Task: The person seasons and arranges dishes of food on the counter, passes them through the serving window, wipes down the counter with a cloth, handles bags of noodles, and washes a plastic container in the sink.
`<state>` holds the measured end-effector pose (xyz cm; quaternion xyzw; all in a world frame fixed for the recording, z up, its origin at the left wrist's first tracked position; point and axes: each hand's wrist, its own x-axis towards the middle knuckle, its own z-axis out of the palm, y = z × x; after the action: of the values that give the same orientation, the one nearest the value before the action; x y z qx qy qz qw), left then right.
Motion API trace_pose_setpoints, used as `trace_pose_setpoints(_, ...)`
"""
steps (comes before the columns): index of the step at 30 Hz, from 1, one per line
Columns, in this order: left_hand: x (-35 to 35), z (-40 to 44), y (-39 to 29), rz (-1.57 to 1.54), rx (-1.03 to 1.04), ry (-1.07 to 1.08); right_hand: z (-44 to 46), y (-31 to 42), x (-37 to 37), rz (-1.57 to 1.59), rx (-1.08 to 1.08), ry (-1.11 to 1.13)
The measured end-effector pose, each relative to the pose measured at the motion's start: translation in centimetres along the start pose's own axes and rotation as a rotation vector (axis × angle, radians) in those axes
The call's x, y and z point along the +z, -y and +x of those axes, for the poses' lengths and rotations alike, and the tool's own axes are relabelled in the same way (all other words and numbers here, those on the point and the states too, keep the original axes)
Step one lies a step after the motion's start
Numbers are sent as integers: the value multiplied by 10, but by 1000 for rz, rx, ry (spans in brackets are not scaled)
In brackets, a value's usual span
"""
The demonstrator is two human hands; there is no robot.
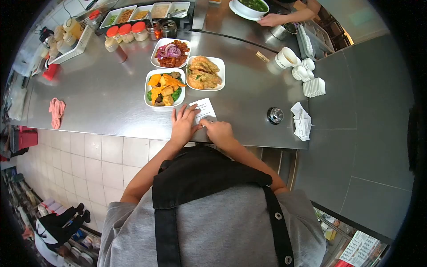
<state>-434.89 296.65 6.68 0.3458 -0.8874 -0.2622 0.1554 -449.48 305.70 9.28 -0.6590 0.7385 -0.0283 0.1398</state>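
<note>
My left hand (181,127) lies on the steel counter with its fingers spread, fingertips at the left edge of a white paper slip (204,108) with printed lines. At the slip's lower edge, my right hand (219,132) has its fingers curled in; whatever they may hold is too small to make out. Just beyond my left fingers stands a white dish of mixed vegetables and golden chunks (165,89). Behind it is a dish of glazed reddish pieces topped with purple onion (171,53). To the right sits a dish of golden fried pieces (204,73).
A call bell (275,115) and crumpled white papers (301,121) lie to the right. Stacked white cups (304,70) stand farther back. Red-lidded jars (126,33) line the rear. Another person's hand (271,20) touches a white soup bowl (249,10). A pink cloth (57,113) lies left.
</note>
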Motion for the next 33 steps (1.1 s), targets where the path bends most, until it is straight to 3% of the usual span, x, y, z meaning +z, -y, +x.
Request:
trace_pose_setpoints(3,-2,1,0,24,3,26,-1,-30,-20,-100,132,61)
trace_pose_setpoints(7,0,0,1,14,5,14,-4,-16,-51,-7,73,70)
trace_pose_setpoints(10,0,2,2,18,14,4,-4,5,-22,24,-72,17)
trace_pose_setpoints(14,0,-2,3,12,16,14,-8,-26,-22,-97,155,11)
trace_pose_setpoints(18,11,-7,16,51,81,-25,-1,-51,-26,442,204,-236)
trace_pose_setpoints(19,5,-8,15,61,99,12,6,-50,-11,761,304,-136)
trace_pose_setpoints(20,0,-12,12,69,111,54,11,-53,26,837,265,-224)
trace_pose_setpoints(23,-6,-27,12,-15,173,118,5,-32,24,893,230,-110)
trace_pose_setpoints(27,-34,-34,6,-137,320,118,1,-6,-40,551,91,-33)
trace_pose_setpoints(30,-38,-44,22,-367,316,34,34,3,-126,281,-145,-143)
trace_pose_setpoints(33,-63,-66,16,-337,203,-104,94,7,-243,283,-387,-757)
